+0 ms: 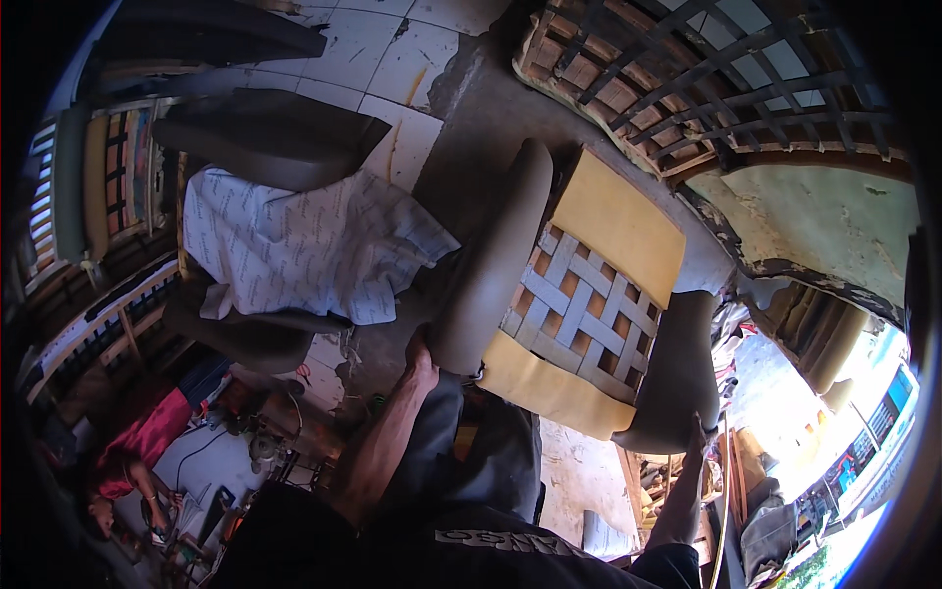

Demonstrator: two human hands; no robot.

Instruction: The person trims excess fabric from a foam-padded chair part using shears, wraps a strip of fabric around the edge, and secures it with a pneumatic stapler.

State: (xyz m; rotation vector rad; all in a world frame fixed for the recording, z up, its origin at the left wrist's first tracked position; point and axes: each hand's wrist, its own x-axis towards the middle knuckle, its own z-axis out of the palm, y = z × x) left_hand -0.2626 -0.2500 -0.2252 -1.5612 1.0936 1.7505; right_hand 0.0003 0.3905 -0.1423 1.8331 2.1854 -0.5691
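Observation:
In front of me stands an armchair [589, 319] with its upholstery partly off. Grey webbing strips [584, 304] are woven across its middle, with a yellow foam panel [623, 216] beyond them and another yellow foam piece [549, 388] on my side. A dark grey padded arm rises on either flank. My left hand [422, 363] is closed around the near end of the left padded arm [496, 265]. At the near end of the right padded arm [677, 378], my right hand [695, 442] grips its edge; its fingers are partly hidden.
To the left is another dark armchair [275, 137] draped with a printed pale cloth [304, 231]. A stripped wooden frame with dark webbing [706, 74] stands at the far right. A person in red [147, 442] works among tools at lower left. Wood scraps [667, 481] lie at lower right.

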